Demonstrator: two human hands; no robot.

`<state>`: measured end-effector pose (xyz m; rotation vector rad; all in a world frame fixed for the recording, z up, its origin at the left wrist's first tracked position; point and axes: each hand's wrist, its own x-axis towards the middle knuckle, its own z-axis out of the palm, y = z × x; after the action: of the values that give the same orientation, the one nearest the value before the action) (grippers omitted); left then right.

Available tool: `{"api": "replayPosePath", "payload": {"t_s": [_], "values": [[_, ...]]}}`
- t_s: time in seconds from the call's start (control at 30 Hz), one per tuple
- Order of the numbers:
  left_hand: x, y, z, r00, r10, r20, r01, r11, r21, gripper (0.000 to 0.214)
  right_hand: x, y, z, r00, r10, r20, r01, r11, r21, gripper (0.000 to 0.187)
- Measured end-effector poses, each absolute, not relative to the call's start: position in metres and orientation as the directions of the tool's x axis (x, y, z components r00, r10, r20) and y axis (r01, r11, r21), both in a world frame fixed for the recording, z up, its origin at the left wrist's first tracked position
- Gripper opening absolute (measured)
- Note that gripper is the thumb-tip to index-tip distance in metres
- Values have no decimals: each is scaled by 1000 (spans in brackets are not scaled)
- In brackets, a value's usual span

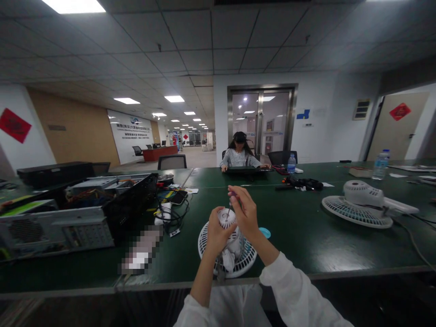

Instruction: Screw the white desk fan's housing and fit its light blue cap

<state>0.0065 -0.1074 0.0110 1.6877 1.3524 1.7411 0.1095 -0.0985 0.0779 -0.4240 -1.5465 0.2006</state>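
Dark green table [293, 245]: front edge bears a white, round-grilled plastic fan [247, 259].
Fan: grille down, ribbed housing [225, 218] on top; screws too small to tell.
Left hand [216, 229]: grasps the housing.
Right hand [245, 211]: pinches a thin metal-shafted screwdriver [229, 213] there; work seems unfinished.

Wears loose white sleeves [296, 290], wrinkled and ending along the bare forearms [203, 277], with left hand [217, 230] and right hand [247, 213] uncovered and pale, creased cloth [235, 302] lower down.
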Motion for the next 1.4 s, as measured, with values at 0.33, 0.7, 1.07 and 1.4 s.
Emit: {"api": "replayPosePath", "payload": {"t_s": [0.33, 0.7, 1.07, 1.4], "values": [[8, -109, 13, -218, 806, 550, 342, -465, 817, 48, 107, -97, 76, 54, 392, 918, 138, 908, -395, 21], [7, -109, 12, -217, 810, 545, 350, -457, 818, 49, 109, -100, 80, 37, 304, 952, 186, 934, -306, 23], [8, -108, 11, -224, 790, 570, 342, -484, 805, 48, 112, -102, 81, -15, 342, 940, 182, 925, -334, 25], [7, -107, 9, -230, 785, 575, 344, -487, 802, 48, 114, -103, 79, -1, 334, 943, 182, 927, -328, 30]]}}
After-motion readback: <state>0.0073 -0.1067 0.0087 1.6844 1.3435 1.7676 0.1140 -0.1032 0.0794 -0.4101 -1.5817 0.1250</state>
